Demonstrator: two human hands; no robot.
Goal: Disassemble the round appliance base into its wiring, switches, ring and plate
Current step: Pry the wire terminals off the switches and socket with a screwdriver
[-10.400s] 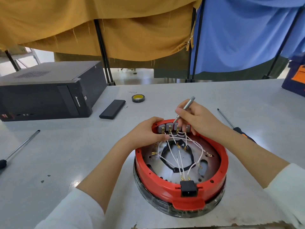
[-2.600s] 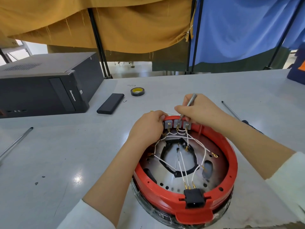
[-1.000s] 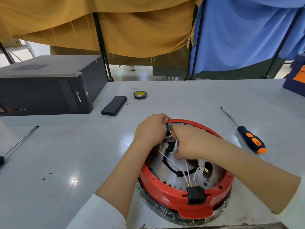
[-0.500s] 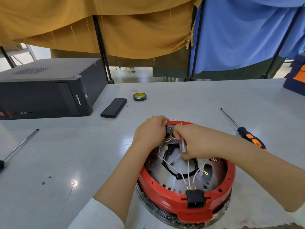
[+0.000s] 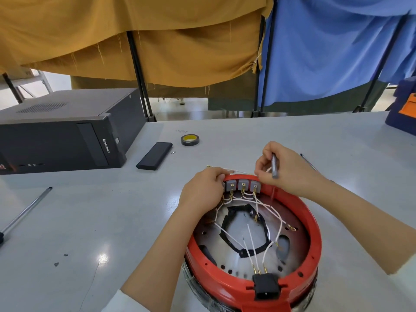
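Observation:
The round appliance base sits near me on the table, its red ring (image 5: 314, 237) around a perforated metal plate (image 5: 245, 224). Three grey switches (image 5: 242, 185) stand at the ring's far rim, with white wires (image 5: 265, 208) running down to a black power socket (image 5: 265, 287) at the near rim. My left hand (image 5: 203, 190) grips the far-left rim beside the switches. My right hand (image 5: 281, 172) hovers over the rim just right of the switches, holding a small grey tool (image 5: 274, 165) while its fingertips pinch a white wire.
A black computer case (image 5: 60, 136) lies at the left. A black slab (image 5: 154, 158) and a tape roll (image 5: 190, 139) rest behind the base. One screwdriver shaft (image 5: 24, 212) lies at the left, another (image 5: 308, 162) behind my right hand. Cloth curtains hang beyond the table.
My right hand rose out of the base's interior to the far rim, tool still in it, now pinching a white wire. My left hand stayed on the rim.

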